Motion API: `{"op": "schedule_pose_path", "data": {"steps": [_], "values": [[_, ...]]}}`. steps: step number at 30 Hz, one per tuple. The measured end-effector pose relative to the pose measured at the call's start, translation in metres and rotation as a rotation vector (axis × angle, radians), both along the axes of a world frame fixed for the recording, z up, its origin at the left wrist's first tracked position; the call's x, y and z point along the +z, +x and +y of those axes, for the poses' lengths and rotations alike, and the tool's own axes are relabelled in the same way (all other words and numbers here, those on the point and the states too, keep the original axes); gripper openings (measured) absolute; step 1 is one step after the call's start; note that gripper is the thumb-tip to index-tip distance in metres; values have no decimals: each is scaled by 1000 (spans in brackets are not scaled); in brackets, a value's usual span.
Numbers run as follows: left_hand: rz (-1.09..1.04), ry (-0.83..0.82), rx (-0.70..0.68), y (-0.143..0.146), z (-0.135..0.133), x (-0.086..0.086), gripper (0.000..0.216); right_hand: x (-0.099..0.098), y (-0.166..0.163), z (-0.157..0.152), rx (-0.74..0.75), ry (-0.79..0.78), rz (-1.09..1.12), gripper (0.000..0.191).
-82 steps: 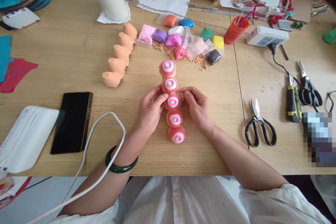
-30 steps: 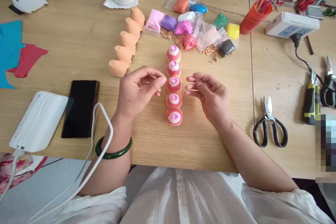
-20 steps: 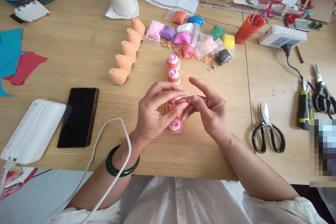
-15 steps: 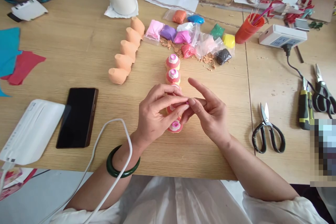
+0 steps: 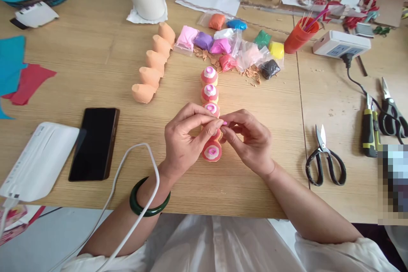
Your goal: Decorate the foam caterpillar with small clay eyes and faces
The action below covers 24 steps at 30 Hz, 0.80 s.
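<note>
A strip of orange cups topped with red, white and pink clay rings (image 5: pixel 209 93) runs down the middle of the wooden table (image 5: pixel 95 72). My left hand (image 5: pixel 185 142) and my right hand (image 5: pixel 247 140) meet fingertip to fingertip just above the strip's near part, hiding one cup. Both hands pinch together on a tiny pink bit of clay (image 5: pixel 224 123). The nearest cup (image 5: pixel 211 152) shows below my fingers. A plain orange cup strip (image 5: pixel 153 63) lies to the upper left.
Bags of coloured clay (image 5: pixel 236 49) lie behind the strip. A black phone (image 5: pixel 93 143), a white device (image 5: pixel 36 161) and a white cable (image 5: pixel 127 195) are at left. Scissors (image 5: pixel 325 161), a utility knife (image 5: pixel 369 127), a power strip (image 5: pixel 341 43) and a red cup (image 5: pixel 298 36) are at right.
My hands were apart a second ago; they have come together over the strip. My right hand's fingers, stretched out half a second ago, have curled into a pinch against my left fingertips.
</note>
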State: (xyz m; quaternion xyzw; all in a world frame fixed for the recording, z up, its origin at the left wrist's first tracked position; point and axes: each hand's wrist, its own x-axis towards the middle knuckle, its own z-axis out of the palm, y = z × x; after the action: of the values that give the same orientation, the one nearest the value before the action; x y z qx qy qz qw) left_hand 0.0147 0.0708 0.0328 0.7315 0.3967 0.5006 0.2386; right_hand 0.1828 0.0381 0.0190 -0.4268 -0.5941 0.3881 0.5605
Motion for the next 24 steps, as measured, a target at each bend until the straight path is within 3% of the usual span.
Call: {"op": "schedule_pose_path", "data": {"steps": [7,11,20,24], "values": [[-50,-130,-50,0,1,1,26,-2,0,1,-15,-11,91,7],[-73,-164,-110,1,0,2,23,-1,1,1,-47,-18,27,6],[138,136,-47,0,2,-1,20,2,0,2,-50,24,-39,6],[137,136,-29,-1,2,-1,19,1,0,1,-40,35,-4,5]]}}
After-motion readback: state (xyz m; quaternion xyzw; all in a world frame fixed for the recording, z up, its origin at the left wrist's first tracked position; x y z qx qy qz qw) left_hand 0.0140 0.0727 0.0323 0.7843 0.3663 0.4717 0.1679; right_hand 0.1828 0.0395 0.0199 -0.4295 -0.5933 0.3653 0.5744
